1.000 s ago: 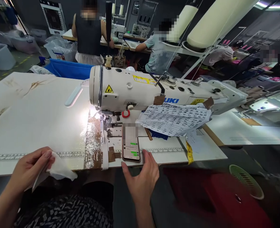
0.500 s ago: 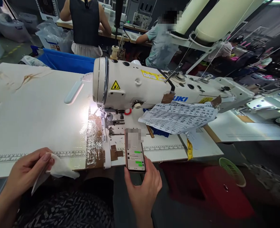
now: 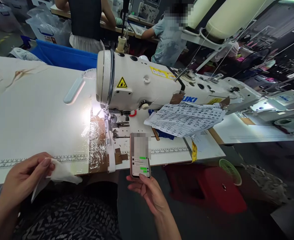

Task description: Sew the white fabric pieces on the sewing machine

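My left hand (image 3: 28,176) pinches a piece of thin white cloth (image 3: 65,175) at the table's front edge; the cloth hangs partly below the edge. A smartphone (image 3: 140,160) with a chat on its lit screen rests in my right hand (image 3: 148,191). The thumb lies on the lower end of the screen and the fingers are behind the phone. Just beyond the phone stands a white sewing machine (image 3: 137,81), its needle area lit by a small lamp. White tape (image 3: 110,150) runs from the needle area down to the front edge.
Handwritten paper sheets (image 3: 186,118) hang from the machine. A ruler strip (image 3: 69,158) runs along the white table (image 3: 42,113), and a yellow measuring tape (image 3: 194,151) dangles at the edge. A red stool (image 3: 221,190) and green basket (image 3: 230,171) stand at right. Two people (image 3: 87,23) work behind.
My right hand has shifted its grip: the thumb has moved from the phone's side onto the bottom of its screen. My left hand still pinches the cloth. The view has shifted slightly.
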A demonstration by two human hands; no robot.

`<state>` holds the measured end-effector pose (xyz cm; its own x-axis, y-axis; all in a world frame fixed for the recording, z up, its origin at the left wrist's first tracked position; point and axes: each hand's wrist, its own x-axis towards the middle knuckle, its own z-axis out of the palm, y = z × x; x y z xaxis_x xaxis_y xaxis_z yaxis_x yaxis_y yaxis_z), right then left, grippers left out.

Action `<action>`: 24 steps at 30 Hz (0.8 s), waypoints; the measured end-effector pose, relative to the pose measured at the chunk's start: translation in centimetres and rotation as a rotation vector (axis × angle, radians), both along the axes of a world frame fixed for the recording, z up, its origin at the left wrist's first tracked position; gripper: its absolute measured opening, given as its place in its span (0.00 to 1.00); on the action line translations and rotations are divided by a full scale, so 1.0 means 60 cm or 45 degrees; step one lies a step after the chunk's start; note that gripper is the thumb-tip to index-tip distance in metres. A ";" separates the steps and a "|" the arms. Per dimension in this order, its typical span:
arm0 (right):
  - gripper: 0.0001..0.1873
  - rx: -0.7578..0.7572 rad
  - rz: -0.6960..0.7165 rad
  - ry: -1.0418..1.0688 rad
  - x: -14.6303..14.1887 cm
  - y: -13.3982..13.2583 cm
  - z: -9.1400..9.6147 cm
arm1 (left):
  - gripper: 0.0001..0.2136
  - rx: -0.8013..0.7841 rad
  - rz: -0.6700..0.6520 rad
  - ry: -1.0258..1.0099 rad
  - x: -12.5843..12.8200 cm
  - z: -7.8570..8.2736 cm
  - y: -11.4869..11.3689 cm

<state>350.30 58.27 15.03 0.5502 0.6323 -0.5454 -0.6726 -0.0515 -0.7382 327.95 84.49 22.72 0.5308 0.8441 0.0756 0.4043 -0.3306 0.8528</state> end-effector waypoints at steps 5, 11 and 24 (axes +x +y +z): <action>0.26 0.032 0.039 0.101 0.012 0.007 0.014 | 0.14 0.086 -0.092 -0.004 -0.006 -0.010 0.014; 0.24 0.038 0.027 0.133 0.015 0.009 0.013 | 0.14 -0.010 0.032 -0.037 0.000 -0.005 -0.001; 0.29 0.024 0.042 0.156 0.017 0.008 0.014 | 0.14 -0.122 0.079 -0.002 -0.002 -0.005 -0.004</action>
<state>351.34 58.77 15.89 0.4590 0.6597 -0.5951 -0.7559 -0.0620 -0.6517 327.84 84.26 22.45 0.4772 0.8788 -0.0065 0.4202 -0.2217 0.8800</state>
